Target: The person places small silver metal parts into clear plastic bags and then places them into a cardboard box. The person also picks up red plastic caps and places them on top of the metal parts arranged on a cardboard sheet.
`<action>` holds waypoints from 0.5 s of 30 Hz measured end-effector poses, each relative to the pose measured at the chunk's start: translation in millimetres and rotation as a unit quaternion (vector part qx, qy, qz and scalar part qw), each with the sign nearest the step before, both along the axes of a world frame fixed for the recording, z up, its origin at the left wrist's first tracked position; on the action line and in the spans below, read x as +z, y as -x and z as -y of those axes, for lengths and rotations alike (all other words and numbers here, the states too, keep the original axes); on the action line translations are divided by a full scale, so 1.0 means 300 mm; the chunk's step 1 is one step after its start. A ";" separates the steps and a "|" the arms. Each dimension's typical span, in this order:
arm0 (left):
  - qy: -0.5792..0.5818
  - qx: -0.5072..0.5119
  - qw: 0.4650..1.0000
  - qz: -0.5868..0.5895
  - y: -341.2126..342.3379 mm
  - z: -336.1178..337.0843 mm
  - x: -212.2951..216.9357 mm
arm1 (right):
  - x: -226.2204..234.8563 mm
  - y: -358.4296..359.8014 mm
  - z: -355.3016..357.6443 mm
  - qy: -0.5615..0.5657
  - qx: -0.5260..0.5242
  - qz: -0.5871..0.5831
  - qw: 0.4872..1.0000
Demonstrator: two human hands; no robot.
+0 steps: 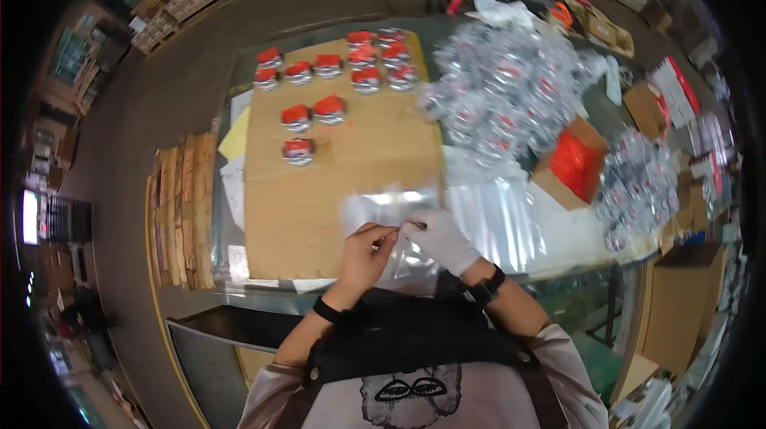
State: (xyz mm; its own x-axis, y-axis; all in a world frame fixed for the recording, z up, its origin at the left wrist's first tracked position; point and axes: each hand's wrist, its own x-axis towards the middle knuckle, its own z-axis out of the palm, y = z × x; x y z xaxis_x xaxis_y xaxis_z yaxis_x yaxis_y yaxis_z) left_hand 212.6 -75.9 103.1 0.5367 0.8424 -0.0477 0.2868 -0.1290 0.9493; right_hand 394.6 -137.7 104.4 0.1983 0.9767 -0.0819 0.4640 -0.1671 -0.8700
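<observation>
At the lower centre of the frame, 1 clear plastic bag [380,209] is handled, seemingly at the opening step. It appears pinched between the fingertips of the bare left hand [369,255] and the white-gloved right hand [440,242], held close together. For the next move, careful parting of the thin, glossy film seems called for. Stiff brown cardboard [275,209] is laid partly beneath. Rounded silvery pieces [298,153] with red tops are set out at upper centre; crinkled clear packs [511,86] are heaped at upper right.
</observation>
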 end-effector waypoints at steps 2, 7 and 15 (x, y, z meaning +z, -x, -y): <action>0.117 0.114 0.986 0.030 0.137 -0.062 -0.034 | 0.078 0.062 -0.082 0.049 -0.025 -0.032 0.998; 0.176 0.086 0.973 0.124 0.360 -0.162 0.081 | 0.151 0.390 -0.282 -0.061 0.045 -0.070 0.995; -0.138 0.303 0.933 -0.135 0.910 -0.367 0.245 | -0.113 0.515 -0.875 -0.137 0.072 0.409 0.900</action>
